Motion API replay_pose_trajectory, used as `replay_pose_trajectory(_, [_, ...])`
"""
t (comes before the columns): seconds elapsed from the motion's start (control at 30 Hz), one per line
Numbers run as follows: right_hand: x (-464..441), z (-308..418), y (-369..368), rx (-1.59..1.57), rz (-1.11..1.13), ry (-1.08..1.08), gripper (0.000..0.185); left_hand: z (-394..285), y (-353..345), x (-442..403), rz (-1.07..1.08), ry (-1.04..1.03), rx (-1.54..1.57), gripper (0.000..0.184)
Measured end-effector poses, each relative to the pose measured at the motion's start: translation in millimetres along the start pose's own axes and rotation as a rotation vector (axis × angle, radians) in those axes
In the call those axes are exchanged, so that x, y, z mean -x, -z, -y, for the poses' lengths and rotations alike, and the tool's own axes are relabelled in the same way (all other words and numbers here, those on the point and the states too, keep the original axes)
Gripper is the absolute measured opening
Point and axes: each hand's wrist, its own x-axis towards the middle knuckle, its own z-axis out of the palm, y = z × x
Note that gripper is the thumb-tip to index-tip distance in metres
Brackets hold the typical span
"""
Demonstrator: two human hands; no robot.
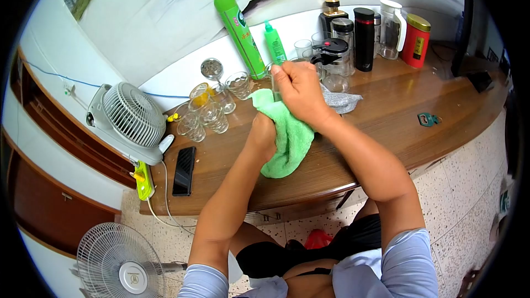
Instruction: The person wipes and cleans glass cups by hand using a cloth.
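Note:
A light green cloth (290,143) hangs from my left hand (264,132), whose fingers are closed and mostly hidden in its folds. My right hand (303,91) is just above and to the right, wrapped round what looks like a drinking glass (276,89). Only a narrow clear side of the glass shows beside the thumb, and its lower end meets the cloth. Left of my hands, several clear glasses (212,116) stand grouped on the wooden cabinet top (375,127). A grey cloth (339,101) lies behind my right wrist.
Behind stand a tall green spray can (240,36), a green bottle (274,43), a glass teapot (333,49), a black flask (364,38), a clear pitcher (391,30) and a red tin (416,41). A phone (184,171), small fan (132,116) and power strip (144,181) sit left; a bottle opener (426,119) lies right.

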Motion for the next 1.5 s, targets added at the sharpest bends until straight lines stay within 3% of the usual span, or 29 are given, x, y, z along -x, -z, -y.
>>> replay_pose_trajectory(0.2, [16.7, 16.0, -14.2, -0.054, 0.106, 0.044, 0.037, -0.7, 13.5, -10.0, -0.132, -0.165, -0.185, 0.051])
replay_pose_trajectory(0.3, [27.9, 20.2, -24.8, -0.024, 0.122, 0.191, 0.03, -8.5, 20.7, -14.8, -0.125, -0.147, 0.092, 0.051])
replay_pose_trajectory(0.33, [33.1, 23.2, -29.8, -0.077, 0.1, 0.208, 0.027, -20.1, 18.2, -10.7, -0.148, -0.112, 0.002, 0.053])
replay_pose_trajectory(0.43, [35.0, 27.6, -30.6, -0.051, 0.108, 0.249, 0.025, -21.8, 36.0, -11.9, 0.142, -0.095, 0.133, 0.053])
replay_pose_trajectory(0.47, [35.5, 26.1, -31.3, -0.014, 0.085, 0.256, 0.027, -17.2, 36.1, -14.8, 0.059, -0.089, 0.171, 0.055])
replay_pose_trajectory(0.57, [31.3, 26.7, -22.9, -0.022, 0.141, 0.116, 0.032, 0.2, 38.1, -20.4, -0.105, -0.063, 0.154, 0.051])
replay_pose_trajectory(0.67, [21.7, 20.9, -14.9, -0.033, 0.187, -0.081, 0.035, -2.6, 14.1, -8.6, -0.119, -0.137, 0.059, 0.041])
replay_pose_trajectory(0.9, [-2.9, 0.9, 4.9, -0.042, -0.038, -0.185, 0.039, 0.4, 0.4, 0.6, 0.018, -0.01, -0.223, 0.049])
replay_pose_trajectory(0.93, [-3.6, 2.1, 5.4, -0.08, -0.035, -0.222, 0.041, 2.2, -2.0, -0.9, 0.0, -0.016, -0.13, 0.049])
replay_pose_trajectory(1.03, [2.9, 5.8, -0.3, -0.073, 0.013, -0.2, 0.041, 0.3, 2.4, -0.5, -0.028, -0.055, -0.095, 0.042])
replay_pose_trajectory(1.17, [24.6, 21.7, -22.0, -0.055, 0.145, 0.092, 0.036, -13.7, 19.6, -9.2, -0.271, -0.107, -0.002, 0.035])
replay_pose_trajectory(1.23, [37.6, 30.4, -33.4, -0.101, 0.097, 0.213, 0.033, -9.6, 44.3, -23.0, -0.084, -0.148, 0.151, 0.042])
replay_pose_trajectory(1.33, [36.8, 32.0, -32.1, -0.066, 0.077, 0.236, 0.033, -11.8, 47.0, -22.7, 0.027, -0.129, 0.232, 0.047])
replay_pose_trajectory(1.5, [25.2, 26.6, -20.7, -0.064, 0.08, 0.113, 0.036, -12.7, 20.7, -5.7, -0.116, -0.019, 0.13, 0.041])
